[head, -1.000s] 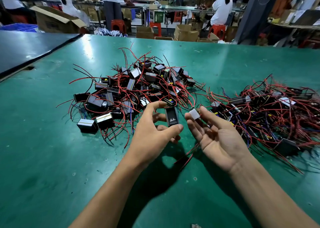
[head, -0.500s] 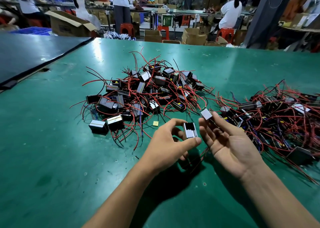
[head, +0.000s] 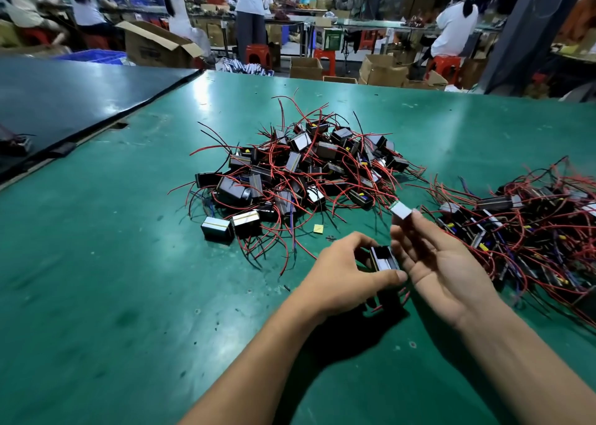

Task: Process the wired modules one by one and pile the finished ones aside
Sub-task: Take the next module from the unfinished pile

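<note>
My left hand pinches a small black module with a pale face between thumb and fingers, its red wires hanging below. My right hand is palm up just right of it, and a small white-grey piece sits at its fingertips, held between the tips. A pile of black modules with red and black wires lies in the middle of the green table. A second tangled pile of wired modules lies at the right.
Two modules sit apart at the near left of the middle pile. A yellow scrap lies on the mat. A dark table adjoins at the left. People, red stools and cardboard boxes fill the background.
My left hand has turned the module so that its pale face shows and has brought it against my right palm. The view has tilted down a little.
</note>
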Motion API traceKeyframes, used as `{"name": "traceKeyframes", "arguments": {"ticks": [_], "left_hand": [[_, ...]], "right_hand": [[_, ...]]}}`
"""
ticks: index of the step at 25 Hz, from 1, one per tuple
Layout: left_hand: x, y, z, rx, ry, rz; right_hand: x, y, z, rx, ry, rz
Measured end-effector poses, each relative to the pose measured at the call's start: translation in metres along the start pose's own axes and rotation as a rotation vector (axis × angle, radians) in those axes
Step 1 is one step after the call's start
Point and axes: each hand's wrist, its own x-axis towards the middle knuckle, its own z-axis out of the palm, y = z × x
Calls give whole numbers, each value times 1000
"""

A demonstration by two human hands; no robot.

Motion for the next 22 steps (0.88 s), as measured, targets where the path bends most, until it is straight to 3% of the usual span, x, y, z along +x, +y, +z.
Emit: {"name": "traceKeyframes", "arguments": {"ticks": [4,9,12,15,22], "left_hand": [[0,2,-3,-172,72,-9],[2,6,-11,-408,220,-4],[-1,8,-12,-470,181,30],[-1,10,-9,-545,157,69],[1,7,-1,-611,141,113]], "right_hand": [[6,-1,15,-42,-10,1],[-2,7,15,-442,-111,-298],[-7,13,6,-700,-109,-520],[-8,12,-1,-774,-78,-667],[-11,23,-9,-874,9,-806]]}}
